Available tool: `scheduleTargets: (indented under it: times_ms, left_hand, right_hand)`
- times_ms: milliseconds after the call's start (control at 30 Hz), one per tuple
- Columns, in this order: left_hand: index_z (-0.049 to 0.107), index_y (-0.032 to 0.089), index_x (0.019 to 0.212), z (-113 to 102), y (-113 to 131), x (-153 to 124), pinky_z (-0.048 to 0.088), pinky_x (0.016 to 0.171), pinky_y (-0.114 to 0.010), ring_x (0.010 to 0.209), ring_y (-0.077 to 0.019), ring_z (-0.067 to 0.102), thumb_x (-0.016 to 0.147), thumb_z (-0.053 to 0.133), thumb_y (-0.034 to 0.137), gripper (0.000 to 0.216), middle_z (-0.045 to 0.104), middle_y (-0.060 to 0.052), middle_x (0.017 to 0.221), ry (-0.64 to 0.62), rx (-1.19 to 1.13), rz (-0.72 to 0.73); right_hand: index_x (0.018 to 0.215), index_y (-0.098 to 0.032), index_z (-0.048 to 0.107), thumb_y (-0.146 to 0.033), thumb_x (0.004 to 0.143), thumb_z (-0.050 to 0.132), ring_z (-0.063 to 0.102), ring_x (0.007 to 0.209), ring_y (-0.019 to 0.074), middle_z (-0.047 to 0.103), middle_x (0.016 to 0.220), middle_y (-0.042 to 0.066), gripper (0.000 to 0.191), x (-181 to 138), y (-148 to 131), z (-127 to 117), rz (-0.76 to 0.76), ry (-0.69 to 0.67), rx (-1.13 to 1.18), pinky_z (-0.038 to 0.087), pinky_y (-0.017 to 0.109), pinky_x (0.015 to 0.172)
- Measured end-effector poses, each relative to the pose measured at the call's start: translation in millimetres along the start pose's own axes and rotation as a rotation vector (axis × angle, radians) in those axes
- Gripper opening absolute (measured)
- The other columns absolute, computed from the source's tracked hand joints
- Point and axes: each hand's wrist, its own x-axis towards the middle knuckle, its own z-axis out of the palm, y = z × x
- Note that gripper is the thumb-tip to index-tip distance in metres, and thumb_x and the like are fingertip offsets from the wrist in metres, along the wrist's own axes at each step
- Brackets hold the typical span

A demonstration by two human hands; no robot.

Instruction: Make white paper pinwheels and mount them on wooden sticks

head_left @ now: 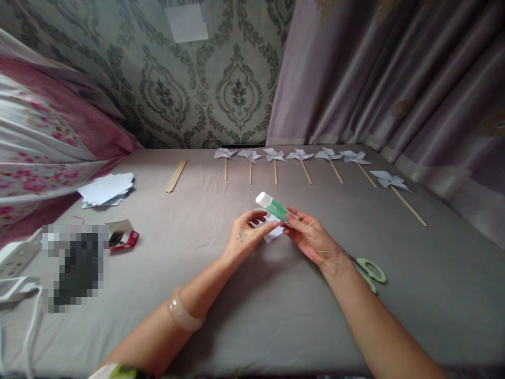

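Observation:
My right hand is closed around the lower end of a green glue stick with a white cap, tilted up to the left. My left hand pinches a small white piece of paper just below and behind the glue stick. Part of that paper is hidden by my fingers and the stick, so its exact fold cannot be made out. Beside my right wrist lie scissors with light green handles, their blades partly covered by my arm.
Several white paper pinwheels on wooden sticks lie in a row at the back and right. Flat wooden sticks and stacked white paper are at left, near a small red-edged box, a blurred-out dark object and a power strip.

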Motion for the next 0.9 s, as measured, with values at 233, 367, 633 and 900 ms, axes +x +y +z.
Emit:
scheduleTargets:
  times_ms: [233,367,633,900]
  left_hand:
    - [0.070,0.019,0.085,-13,-21,2,0.048,0.077,-0.033,0.081,-0.0183,0.059,0.079,0.066,0.024,0.009,0.068,-0.004,0.083,0.098,0.407,0.199]
    - [0.071,0.020,0.090,-12,-26,1,0.049,0.079,-0.036,0.086,-0.0208,0.060,0.081,0.065,0.025,0.012,0.068,-0.006,0.087,0.060,0.489,0.252]
    - [0.073,0.020,0.092,-9,-32,0,0.049,0.080,-0.038,0.085,-0.0215,0.060,0.081,0.063,0.019,0.015,0.068,-0.007,0.086,0.015,0.532,0.250]
    - [0.073,0.019,0.092,-8,-30,-1,0.048,0.080,-0.038,0.085,-0.0221,0.060,0.080,0.062,0.016,0.016,0.069,-0.007,0.087,-0.004,0.542,0.229]
  right_hand:
    - [0.086,-0.019,0.067,-0.039,0.060,0.082,0.053,0.058,0.0093,0.062,0.072,-0.002,0.036,0,-44,-22,-0.219,0.263,-0.238,0.043,0.022,0.052]
    - [0.092,-0.017,0.067,-0.038,0.066,0.077,0.053,0.060,0.0112,0.062,0.071,-0.001,0.035,2,-51,-18,-0.352,0.249,-0.620,0.044,0.025,0.055]
    - [0.102,-0.018,0.064,-0.035,0.076,0.068,0.060,0.059,0.0150,0.068,0.073,0.002,0.031,10,-43,0,-0.460,0.102,-1.208,0.045,0.028,0.059]
    - [0.103,-0.019,0.065,-0.027,0.080,0.065,0.064,0.068,0.0169,0.071,0.083,0.004,0.024,16,-49,12,-0.564,-0.068,-1.422,0.046,0.027,0.066]
